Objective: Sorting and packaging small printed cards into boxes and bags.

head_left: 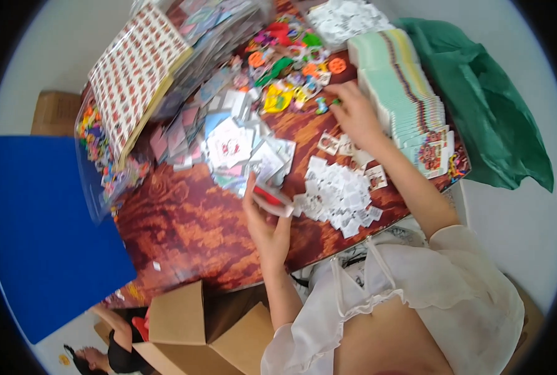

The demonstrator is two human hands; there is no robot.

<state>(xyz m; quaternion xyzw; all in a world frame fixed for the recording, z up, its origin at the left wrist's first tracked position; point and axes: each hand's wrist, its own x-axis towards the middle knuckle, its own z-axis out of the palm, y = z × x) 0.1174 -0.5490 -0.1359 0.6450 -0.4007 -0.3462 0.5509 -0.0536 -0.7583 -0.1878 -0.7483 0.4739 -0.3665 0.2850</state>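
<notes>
My left hand [267, 230] grips a small clear and white packet [273, 199] with something red in it, thumb and fingers on either side. My right hand [356, 115] reaches over the far right of the table, thumb and forefinger apart around a small green bit. Right beside its fingertips lies a tiny blue-green toy [321, 105]. Colourful small toys [291, 62] are heaped beyond it. Between my hands lie a pile of small white printed squares [341, 195] and a few picture cards [328, 144]. A heap of flat packets and cards [231, 147] spreads beyond my left hand.
Printed sheets [138, 69] and stacked plastic packets [222, 37] stand at the far left, above a clear bag of toys [106, 162]. Long card stacks [397, 87] and a green bag [478, 100] are at right. A cardboard box [178, 312] stands below the near edge; another person [119, 337] is at lower left.
</notes>
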